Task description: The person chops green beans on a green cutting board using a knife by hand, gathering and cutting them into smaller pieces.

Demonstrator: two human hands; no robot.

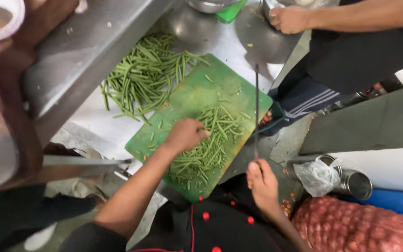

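Note:
My left hand (186, 134) rests fingers-down on a bundle of green beans (211, 140) lying on a green cutting board (187, 98). My right hand (262, 184) grips the handle of a long knife (256, 107), seen edge-on, held just off the board's right edge. A larger heap of whole green beans (145, 74) lies on the steel counter (215, 37) beyond the board's far left corner.
Another person's hand (289, 18) and dark-clothed body are at the top right by steel bowls. Steel cans (355, 184), one covered with a plastic bag (318, 177), stand at the right. A red mesh sack of onions (355, 226) lies at the bottom right. A steel shelf (85, 42) overhangs the left.

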